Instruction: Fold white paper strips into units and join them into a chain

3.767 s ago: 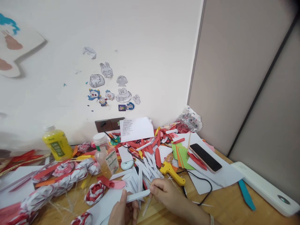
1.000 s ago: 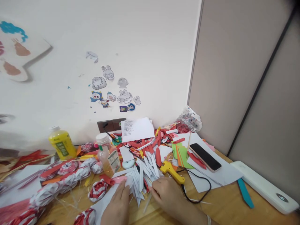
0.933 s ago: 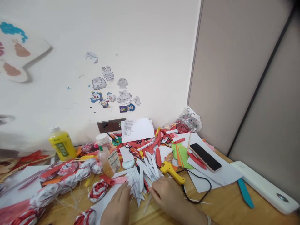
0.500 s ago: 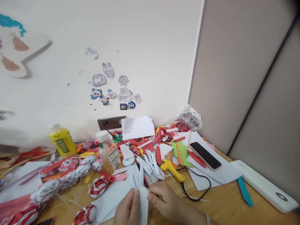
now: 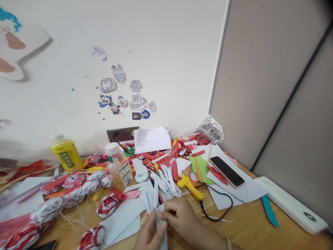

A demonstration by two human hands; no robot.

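A narrow strip of white paper point(image 5: 160, 222) stands upright between my two hands at the bottom middle. My left hand point(image 5: 149, 232) is closed on its lower left side, thumb lying along the paper. The fingers of my right hand point(image 5: 179, 215) pinch the strip near its upper right edge. Just beyond my hands lies a heap of folded white paper strips point(image 5: 166, 180). Flat white sheets point(image 5: 122, 222) rest on the table to the left, beside a red-and-white paper rosette point(image 5: 107, 205).
Right of my hands lies a yellow glue gun point(image 5: 191, 187) with a black cord. A phone point(image 5: 227, 171) rests on white paper farther right, near a long white device point(image 5: 291, 205). A clear jar point(image 5: 118, 166) and a yellow bottle point(image 5: 66, 152) stand at left.
The white paper looked wider before and now shows as a narrow strip. Both hands have come closer together, and the right fingers now sit over the strip's top. The view has shifted slightly.
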